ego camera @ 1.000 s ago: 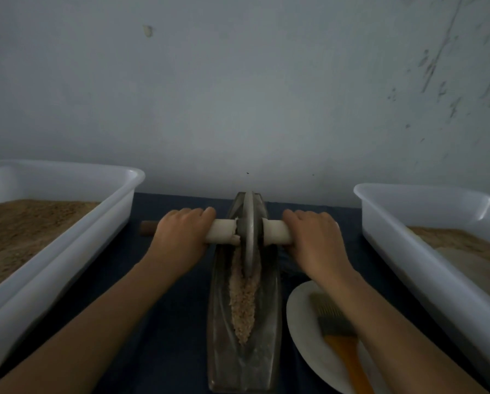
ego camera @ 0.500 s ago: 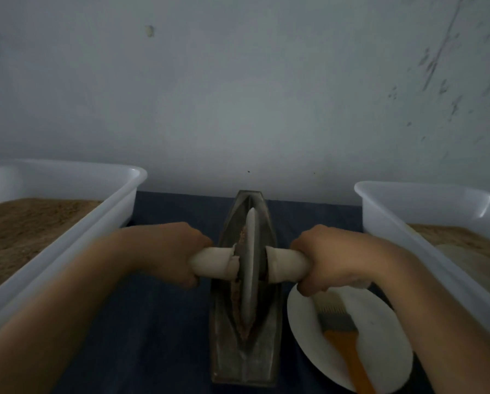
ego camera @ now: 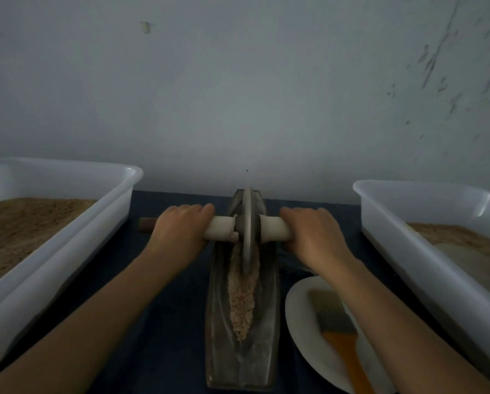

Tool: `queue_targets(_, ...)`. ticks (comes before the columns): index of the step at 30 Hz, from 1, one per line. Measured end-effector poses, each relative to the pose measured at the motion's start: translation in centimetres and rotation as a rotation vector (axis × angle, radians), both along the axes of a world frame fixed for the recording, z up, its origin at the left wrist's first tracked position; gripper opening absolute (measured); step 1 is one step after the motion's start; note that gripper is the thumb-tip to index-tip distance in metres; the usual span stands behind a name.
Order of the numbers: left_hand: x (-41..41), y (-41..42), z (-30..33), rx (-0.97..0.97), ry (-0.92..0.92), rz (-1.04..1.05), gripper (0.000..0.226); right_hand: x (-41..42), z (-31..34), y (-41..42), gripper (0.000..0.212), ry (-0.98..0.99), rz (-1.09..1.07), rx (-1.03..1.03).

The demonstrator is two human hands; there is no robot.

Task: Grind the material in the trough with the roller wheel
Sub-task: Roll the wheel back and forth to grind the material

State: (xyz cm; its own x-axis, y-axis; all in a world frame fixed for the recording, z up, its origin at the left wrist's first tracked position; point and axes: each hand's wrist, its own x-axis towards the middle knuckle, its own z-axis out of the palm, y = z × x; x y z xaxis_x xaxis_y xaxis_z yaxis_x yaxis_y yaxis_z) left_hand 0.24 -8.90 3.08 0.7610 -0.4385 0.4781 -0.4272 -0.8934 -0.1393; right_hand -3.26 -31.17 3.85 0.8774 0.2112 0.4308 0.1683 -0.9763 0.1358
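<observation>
- Since the frame half a second ago, the roller wheel [ego camera: 247,223] has travelled from the near-middle of the trough [ego camera: 242,356] to its far end, both arms have extended, and the material [ego camera: 242,305] in the near half of the groove is exposed again.
- Left of the trough: a white plastic tub [ego camera: 76,237] sits on the dark blue table cover [ego camera: 164,336]; it contains brown granular powder.
- Left hand [ego camera: 178,233]: fingers are curled over the top of the pale axle handle [ego camera: 219,227] on the left side of the wheel and grip it. A brown handle end [ego camera: 147,224] protrudes beyond the hand, away from the trough.
- Centre: the metal, boat-shaped trough runs lengthwise away from the person. The wheel stands upright on edge in the groove at the far end. The pale crushed material lies in a strip along the groove, from just behind the wheel toward the near end.
- Right hand [ego camera: 316,237]: fingers are wrapped over the handle section on the right side of the wheel and grip it.
- Just right of the trough's near end: a white plate [ego camera: 300,331] carries a brush [ego camera: 337,334] with an orange handle, partly hidden by the right forearm.
- Further right of the trough: a second white tub [ego camera: 408,245] holds brown powder and a paler patch.
</observation>
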Motion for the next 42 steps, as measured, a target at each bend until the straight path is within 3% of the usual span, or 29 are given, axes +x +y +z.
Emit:
queue_targets(3, 0.1, -0.3, -0.6, -0.056, -0.087, -0.037, 0.029, 0.4, -0.9, -0.1, 0.018, -0.082, 0.003, 0.026)
queue_targets(8, 0.0, 0.3, 0.0, 0.002, 0.043, -0.054, 0.024, -0.4, 0.3, -0.2, 0.016, 0.057, 0.017, 0.003)
queue_targets(15, -2.0, 1.0, 3.3, 0.205, 0.522, -0.062, 0.028, -3.3, 4.3, 0.6, 0.023, 0.610, 0.034, 0.021)
queue_targets(18, -3.2, 1.4, 4.5, 0.288, 0.726, -0.093, 0.036, -4.4, 5.2, 0.9, 0.028, 0.716, 0.070, 0.014)
queue_targets(20, -3.7, 1.6, 4.8, 0.312, 0.758, -0.103, 0.038, -4.8, 5.4, 0.9, 0.028, 0.726, 0.090, 0.002)
queue_targets(23, -3.4, 1.5, 4.3, 0.285, 0.696, -0.105, 0.030, -4.5, 5.0, 0.8, 0.028, 0.686, 0.083, 0.009)
queue_targets(25, -2.6, 1.2, 3.5, 0.218, 0.601, -0.079, 0.029, -3.8, 4.1, 0.6, 0.017, 0.593, 0.070, 0.024)
queue_targets(32, 0.3, 0.2, 0.3, 0.048, 0.067, -0.024, 0.023, -0.1, 0.0, 0.0, 0.025, 0.003, 0.041, 0.015)
queue_targets(35, 0.6, -0.2, -0.2, 0.022, -0.041, -0.007, 0.025, 0.4, -0.5, -0.1, 0.020, -0.046, 0.028, 0.050)
queue_targets(38, 0.4, -0.3, -0.2, -0.006, -0.032, 0.002, 0.025, 0.0, -0.4, 0.0, 0.016, -0.050, 0.029, 0.036)
queue_targets(42, -0.3, 0.2, 0.3, 0.032, 0.062, -0.004, 0.024, -1.1, 1.0, 0.3, 0.012, 0.125, -0.003, -0.013)
